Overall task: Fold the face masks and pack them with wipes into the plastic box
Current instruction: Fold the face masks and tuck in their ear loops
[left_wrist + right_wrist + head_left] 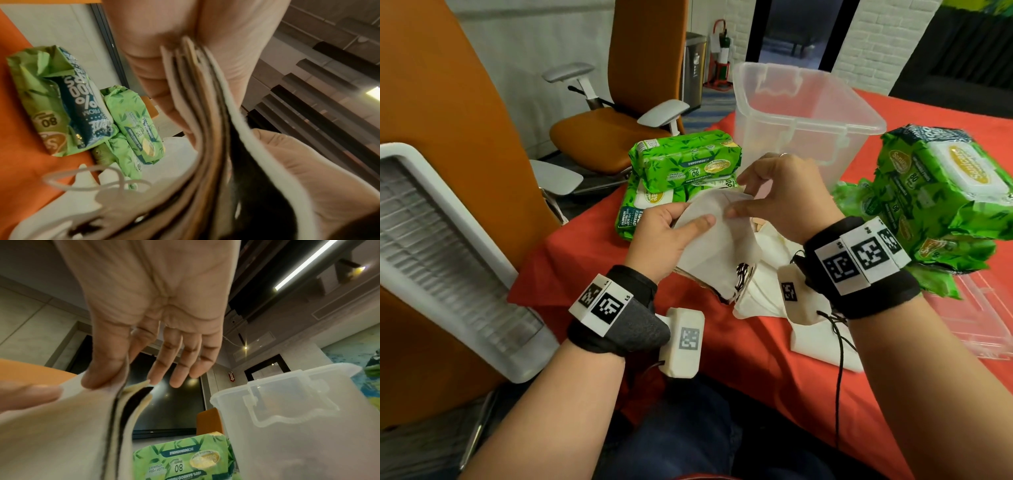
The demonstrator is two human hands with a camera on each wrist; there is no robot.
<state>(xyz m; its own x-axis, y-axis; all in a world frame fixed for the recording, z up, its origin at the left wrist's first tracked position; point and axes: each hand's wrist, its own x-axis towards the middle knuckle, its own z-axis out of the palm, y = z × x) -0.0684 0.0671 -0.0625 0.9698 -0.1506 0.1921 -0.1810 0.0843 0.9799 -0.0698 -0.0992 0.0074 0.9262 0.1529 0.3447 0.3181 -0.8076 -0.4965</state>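
Held above the red tablecloth, just in front of the clear plastic box: a stack of white face masks, edges fanned (several layers, one with a dark band, in the left wrist view). Gripped from beneath by the left hand, thumb flat across the top mask, fingers curled under the stack. Pinched at the top mask's upper edge between thumb and forefinger of the right hand, remaining fingers spread loose and straight. More white masks lying on the cloth below the stack, nearer than the box. Green wipe packs piled just left of the box, another heap to its right. Box open and seemingly unfilled, its clear lid flat on the cloth to the front right.

Likely trouble: two masks peeled off together, given how closely the layers sat. Also possible: stack slipping and fanning out of the left grip, or dangling ear loops snagging on the masks below.
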